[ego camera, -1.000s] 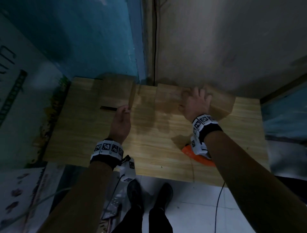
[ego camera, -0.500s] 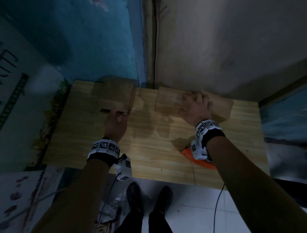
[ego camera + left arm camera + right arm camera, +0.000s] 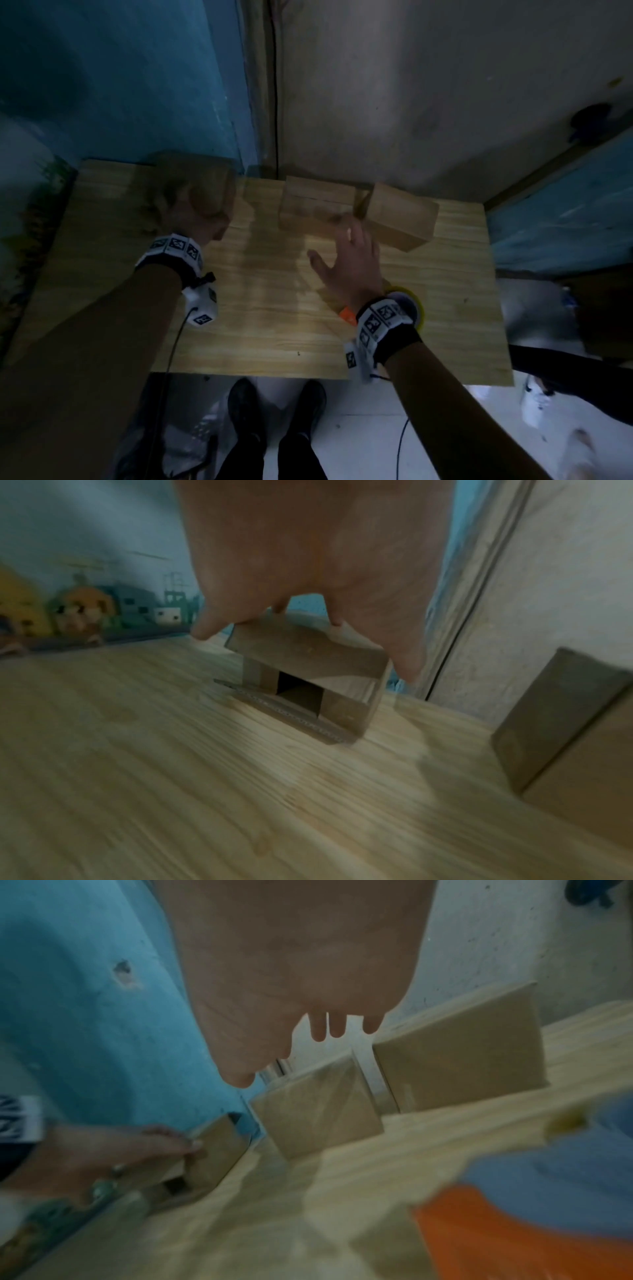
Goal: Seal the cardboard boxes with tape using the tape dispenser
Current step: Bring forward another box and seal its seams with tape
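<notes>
Item: open box (image 3: 308, 669), far-left on desk (image 3: 274, 325), left hand (image 3: 195, 209) gripping its top. Right hand (image 3: 352, 263) hovering spread, empty, over tape dispenser (image 3: 514, 1231). Risk: unsealed flaps are gaping, possibly springing apart during taping.

A wooden table (image 3: 260, 329) stands against a blue wall (image 3: 137, 85) and a grey wall (image 3: 411, 85). Below the table, black shoes (image 3: 274, 407) stand on a white floor (image 3: 370, 445).

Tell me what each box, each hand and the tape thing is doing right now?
left hand: grips the left box from above
left box: end flaps open
middle box: closed, on the table
right box: closed, on the table
right hand: open, fingers spread, holding nothing
tape dispenser: lying on the table, untouched
</notes>
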A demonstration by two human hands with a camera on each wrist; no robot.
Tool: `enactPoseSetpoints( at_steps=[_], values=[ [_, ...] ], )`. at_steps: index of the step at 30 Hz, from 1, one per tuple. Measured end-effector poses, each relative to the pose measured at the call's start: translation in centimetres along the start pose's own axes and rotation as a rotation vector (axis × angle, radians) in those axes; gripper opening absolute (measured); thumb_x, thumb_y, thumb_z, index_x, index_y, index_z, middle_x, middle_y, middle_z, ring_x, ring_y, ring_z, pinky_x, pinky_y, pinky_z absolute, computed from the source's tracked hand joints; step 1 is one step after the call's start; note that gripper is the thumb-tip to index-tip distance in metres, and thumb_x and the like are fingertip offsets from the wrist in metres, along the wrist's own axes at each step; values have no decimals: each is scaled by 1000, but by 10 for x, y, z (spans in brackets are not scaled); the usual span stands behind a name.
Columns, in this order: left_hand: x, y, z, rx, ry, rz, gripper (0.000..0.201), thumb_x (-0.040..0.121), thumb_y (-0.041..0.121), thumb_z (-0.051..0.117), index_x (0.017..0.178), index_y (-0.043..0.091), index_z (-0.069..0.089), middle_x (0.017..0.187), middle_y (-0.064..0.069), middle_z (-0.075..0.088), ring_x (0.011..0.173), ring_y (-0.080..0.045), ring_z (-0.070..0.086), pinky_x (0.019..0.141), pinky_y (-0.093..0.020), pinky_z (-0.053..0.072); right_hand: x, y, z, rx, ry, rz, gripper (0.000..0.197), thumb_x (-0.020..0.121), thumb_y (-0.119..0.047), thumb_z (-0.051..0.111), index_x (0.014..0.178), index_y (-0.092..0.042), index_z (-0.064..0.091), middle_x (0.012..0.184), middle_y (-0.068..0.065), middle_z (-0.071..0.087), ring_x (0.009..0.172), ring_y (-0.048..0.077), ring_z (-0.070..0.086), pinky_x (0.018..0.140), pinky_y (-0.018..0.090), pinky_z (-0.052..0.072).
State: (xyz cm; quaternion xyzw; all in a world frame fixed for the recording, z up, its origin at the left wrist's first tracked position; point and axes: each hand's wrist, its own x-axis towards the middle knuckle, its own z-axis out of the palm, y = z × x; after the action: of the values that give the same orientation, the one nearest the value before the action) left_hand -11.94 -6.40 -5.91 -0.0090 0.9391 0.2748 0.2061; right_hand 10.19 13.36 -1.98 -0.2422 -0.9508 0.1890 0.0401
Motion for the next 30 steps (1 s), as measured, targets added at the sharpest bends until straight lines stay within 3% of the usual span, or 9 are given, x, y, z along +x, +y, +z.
enactPoseSetpoints(
  at_steps=[3, 6, 10, 16, 20, 22, 24, 26, 30],
  values=[
    [5, -3, -4, 2, 35, 37, 103, 48, 64, 76, 136, 35, 29, 152, -14, 24, 126, -42, 42, 101, -48, 43, -13, -1, 8, 34, 7, -35, 49, 89, -53, 55, 132, -27, 52, 146, 4, 40, 140, 25, 31, 113, 46, 31],
    [1, 1, -13, 57, 25, 35, 91, 56, 52, 84, 131, 36, 35, 151, -16, 16, 127, -44, 37, 100, -48, 43, -21, -3, 13, 65, 23, -59, 45, 88, -52, 51, 125, -26, 56, 143, 3, 43, 135, 24, 37, 106, 44, 34],
    [-14, -2, -27, 78, 37, 36, 91, 43, 68, 76, 122, 42, 38, 144, -12, 25, 123, -47, 39, 97, -59, 44, -28, -9, 20, 97, 40, -73, 38, 89, -46, 52, 119, -24, 61, 137, 4, 48, 128, 26, 43, 98, 43, 39],
    [-67, -23, -41, -13, 89, 30, 78, 60, 66, 73, 128, 41, 44, 148, -11, 29, 127, -42, 39, 99, -53, 43, -39, -31, 32, 343, -28, -228, 33, 91, -31, 58, 121, -19, 61, 134, 5, 49, 125, 23, 45, 99, 41, 45],
    [-103, -39, -41, 74, 15, 63, 76, 54, 79, 58, 123, 49, 46, 142, -9, 42, 123, -38, 45, 101, -51, 41, -49, -59, 33, 585, -297, -191, 64, 90, -33, 69, 146, -23, 41, 150, -6, 36, 138, 11, 35, 111, 38, 39],
    [-123, -32, -38, 147, -25, 105, 77, 52, 83, 52, 121, 47, 51, 136, -6, 48, 122, -34, 47, 98, -42, 37, -57, -71, 30, 707, -414, -136, 89, 83, -43, 75, 155, -34, 23, 160, -12, 23, 147, 7, 24, 118, 34, 31],
    [-141, -21, -33, 211, -85, 143, 75, 54, 87, 49, 117, 46, 55, 132, -3, 48, 125, -34, 43, 99, -44, 34, -66, -74, 27, 749, -485, -128, 106, 74, -55, 80, 154, -48, 11, 165, -17, 8, 152, 5, 11, 120, 33, 24],
    [-153, -11, -28, 226, -154, 127, 75, 54, 90, 48, 115, 46, 56, 133, -2, 41, 127, -36, 39, 102, -50, 36, -76, -69, 24, 769, -502, -120, 113, 69, -55, 84, 152, -56, 7, 165, -20, 2, 152, 3, 5, 121, 33, 23],
    [-173, 9, -15, 331, -275, 155, 90, 51, 97, 39, 124, 45, 53, 141, 4, 26, 131, -42, 30, 100, -60, 37, -96, -45, 18, 769, -367, -96, 112, 73, -39, 88, 143, -65, 5, 157, -25, 14, 146, 0, 19, 116, 28, 31]
  ],
)
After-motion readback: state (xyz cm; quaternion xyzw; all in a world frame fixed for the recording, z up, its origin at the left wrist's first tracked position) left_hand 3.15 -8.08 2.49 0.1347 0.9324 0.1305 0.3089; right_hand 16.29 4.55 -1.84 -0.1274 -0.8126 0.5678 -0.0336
